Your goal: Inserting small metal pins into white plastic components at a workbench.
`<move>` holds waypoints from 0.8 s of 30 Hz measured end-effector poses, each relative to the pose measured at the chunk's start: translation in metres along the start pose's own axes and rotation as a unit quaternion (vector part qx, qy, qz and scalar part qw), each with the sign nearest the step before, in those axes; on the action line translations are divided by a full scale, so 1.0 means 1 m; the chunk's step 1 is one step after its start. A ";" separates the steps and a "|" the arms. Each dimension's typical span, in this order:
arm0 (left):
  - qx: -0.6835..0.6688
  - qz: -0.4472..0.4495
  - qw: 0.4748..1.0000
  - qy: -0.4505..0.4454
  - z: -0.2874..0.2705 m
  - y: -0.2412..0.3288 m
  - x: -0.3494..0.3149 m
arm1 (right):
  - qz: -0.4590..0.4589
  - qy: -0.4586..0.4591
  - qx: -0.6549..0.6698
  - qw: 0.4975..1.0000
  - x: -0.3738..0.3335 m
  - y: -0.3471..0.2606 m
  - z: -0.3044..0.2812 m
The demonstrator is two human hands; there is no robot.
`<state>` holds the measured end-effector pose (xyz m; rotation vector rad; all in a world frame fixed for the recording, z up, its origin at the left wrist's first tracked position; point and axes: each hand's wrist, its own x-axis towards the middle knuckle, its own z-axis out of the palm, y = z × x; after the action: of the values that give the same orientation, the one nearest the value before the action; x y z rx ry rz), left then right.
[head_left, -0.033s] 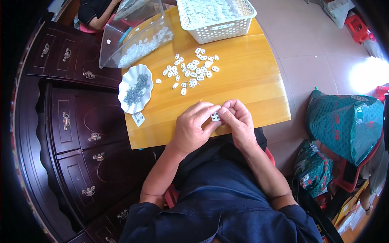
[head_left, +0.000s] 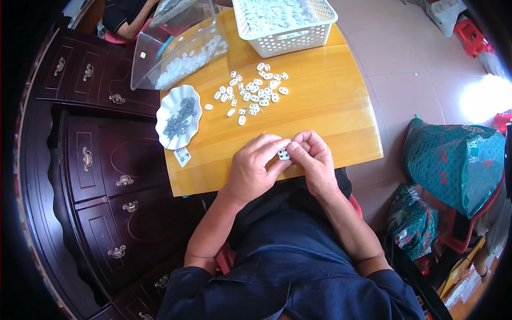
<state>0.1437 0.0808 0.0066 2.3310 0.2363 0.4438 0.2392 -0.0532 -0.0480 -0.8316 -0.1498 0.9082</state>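
Note:
Near the table's front edge, my left hand point(head_left: 256, 164) and my right hand point(head_left: 314, 161) meet, both closed on one small white piece with dark holes point(head_left: 284, 154). Fingertips cover part of that piece. Beyond my hands, several small white pieces with dark holes point(head_left: 255, 89) lie scattered on the yellow wooden table point(head_left: 330, 106). On the left side is a white scalloped dish point(head_left: 160, 124) holding a heap of small grey metal parts, perhaps screws point(head_left: 181, 120). A small printed card point(head_left: 182, 156) lies by the dish.
A clear plastic bin point(head_left: 143, 72) with small translucent pieces leans at the far left. The white perforated basket point(head_left: 293, 44), full of white pieces, stands at the back. Dark drawers point(head_left: 90, 160) flank the table; teal bags point(head_left: 448, 160) sit at right. Another person's arm point(head_left: 136, 24) shows far left.

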 end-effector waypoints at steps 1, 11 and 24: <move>-0.008 0.003 1.000 -0.006 -0.001 0.000 0.000 | 0.000 0.000 0.001 1.000 0.000 0.000 0.000; 0.028 0.023 0.999 0.016 0.002 0.000 -0.001 | -0.028 0.018 -0.021 0.999 -0.002 0.002 0.000; 0.051 0.074 0.995 0.040 0.005 -0.005 0.002 | -0.060 0.039 -0.051 0.996 -0.006 0.003 0.003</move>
<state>0.1474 0.0818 0.0004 2.4439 0.1276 0.6126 0.2321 -0.0549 -0.0466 -0.9428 -0.1767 0.7593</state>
